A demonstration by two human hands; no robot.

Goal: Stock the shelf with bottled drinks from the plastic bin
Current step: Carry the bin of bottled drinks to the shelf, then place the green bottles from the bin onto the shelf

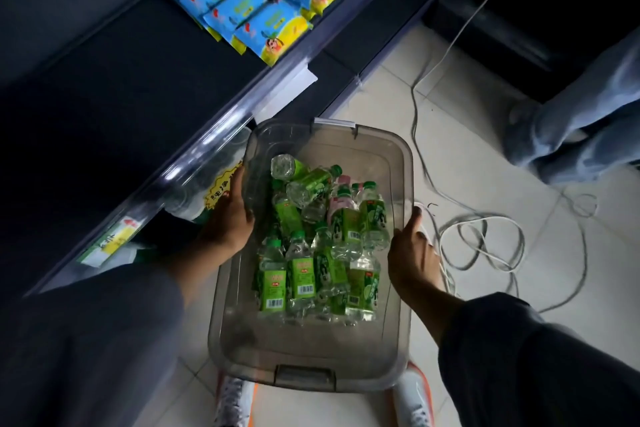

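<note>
Gripping plastic bin [403, 163] at frame centre: our left hand [230, 215] clamped on left rim, right hand [414, 255] on right rim. Inside, bottled drinks [304, 274] jumbled, green labels; near ones upright, far ones lying, caps toward upper right. Bin long axis runs bottom to top. Shelf [194, 146] upper left; its lower tier dark, unreadable.

Tiled floor [467, 156] carries plastic bin [401, 288], white cable [485, 236].

Dark grey long sleeves [519, 357]; white sneakers [232, 402], orange trim.
</note>
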